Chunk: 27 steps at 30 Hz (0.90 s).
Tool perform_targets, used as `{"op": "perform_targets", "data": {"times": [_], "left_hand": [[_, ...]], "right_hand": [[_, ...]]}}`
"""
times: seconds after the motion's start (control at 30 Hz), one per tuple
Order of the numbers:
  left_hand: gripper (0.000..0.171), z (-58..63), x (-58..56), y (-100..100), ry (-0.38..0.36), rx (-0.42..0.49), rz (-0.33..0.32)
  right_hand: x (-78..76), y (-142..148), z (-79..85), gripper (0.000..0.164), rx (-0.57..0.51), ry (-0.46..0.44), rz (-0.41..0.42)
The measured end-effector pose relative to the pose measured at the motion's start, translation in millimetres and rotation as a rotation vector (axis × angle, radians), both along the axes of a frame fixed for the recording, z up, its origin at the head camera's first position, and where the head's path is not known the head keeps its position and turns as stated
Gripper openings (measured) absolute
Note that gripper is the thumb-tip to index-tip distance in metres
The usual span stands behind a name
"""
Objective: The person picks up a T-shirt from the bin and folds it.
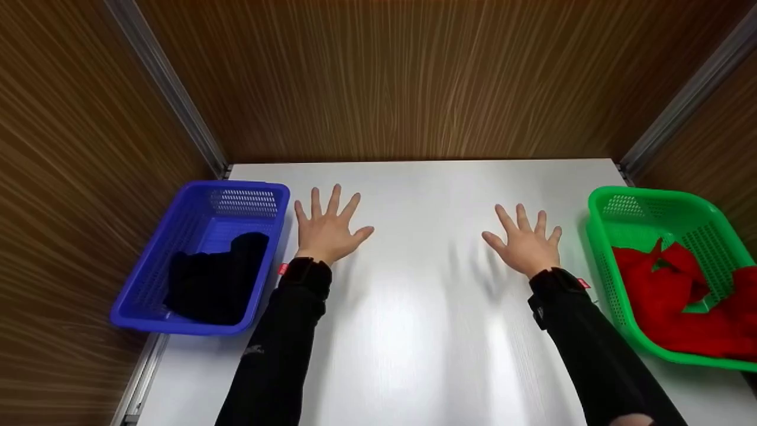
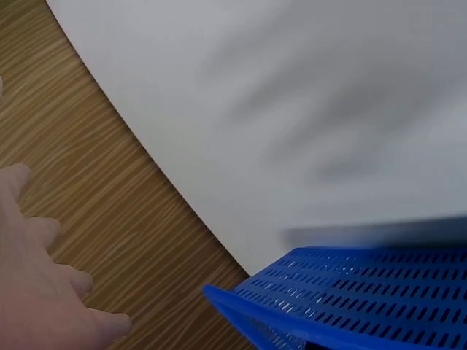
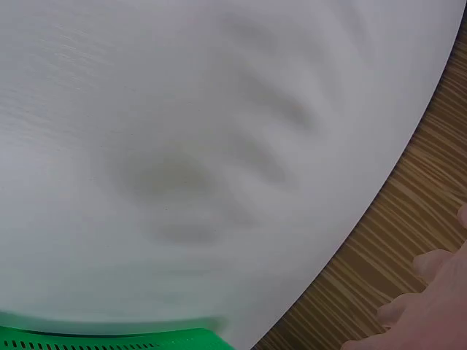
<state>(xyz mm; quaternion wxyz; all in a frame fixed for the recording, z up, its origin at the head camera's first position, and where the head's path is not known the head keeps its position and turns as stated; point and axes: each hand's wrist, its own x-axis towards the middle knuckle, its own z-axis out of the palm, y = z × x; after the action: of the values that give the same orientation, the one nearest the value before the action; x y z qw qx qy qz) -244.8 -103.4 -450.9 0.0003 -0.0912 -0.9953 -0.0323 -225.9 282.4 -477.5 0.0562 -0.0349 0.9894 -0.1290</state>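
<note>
My left hand (image 1: 326,234) hovers over the white table with its fingers spread and straight, holding nothing. It is nearest to a blue plastic basket (image 1: 282,204) on the left, in which a bundle of black cloth (image 1: 216,281) lies. My right hand (image 1: 528,245) is likewise spread above the table, with nothing in its grasp. To its right stands a green plastic basket (image 1: 597,236) containing crumpled red cloth (image 1: 662,296). In the left wrist view the left hand (image 2: 44,284) shows at the lower left; the right wrist view has the right hand (image 3: 427,306) at the lower right.
The white tabletop (image 1: 408,266) lies between the two baskets. Wood-grain panels close it in at the back (image 1: 384,83), on the left (image 1: 65,148) and on the right. Shadows of the hands fall on the table.
</note>
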Motion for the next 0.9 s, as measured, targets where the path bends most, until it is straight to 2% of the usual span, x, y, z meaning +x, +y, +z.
{"op": "perform_targets", "data": {"times": [0.23, 0.47, 0.7, 0.9], "left_hand": [[0.079, 13.0, -1.6, -12.4, 0.011, -0.005, 0.007], [0.079, 31.2, -3.0, -34.2, 0.028, 0.013, 0.023], [0.082, 47.2, -4.0, -68.3, 0.008, 0.041, 0.061], [0.084, 48.5, -1.1, -106.2, -0.013, 0.102, 0.114]], "right_hand": [[1.7, -1.5, 4.7, 0.080, -0.001, 0.031, 0.000], [2.5, -7.5, 10.6, 0.079, 0.003, 0.071, 0.014], [7.4, -16.7, 17.2, 0.078, -0.003, 0.095, 0.056], [14.7, -28.9, 21.5, 0.077, -0.019, 0.125, 0.112]]}}
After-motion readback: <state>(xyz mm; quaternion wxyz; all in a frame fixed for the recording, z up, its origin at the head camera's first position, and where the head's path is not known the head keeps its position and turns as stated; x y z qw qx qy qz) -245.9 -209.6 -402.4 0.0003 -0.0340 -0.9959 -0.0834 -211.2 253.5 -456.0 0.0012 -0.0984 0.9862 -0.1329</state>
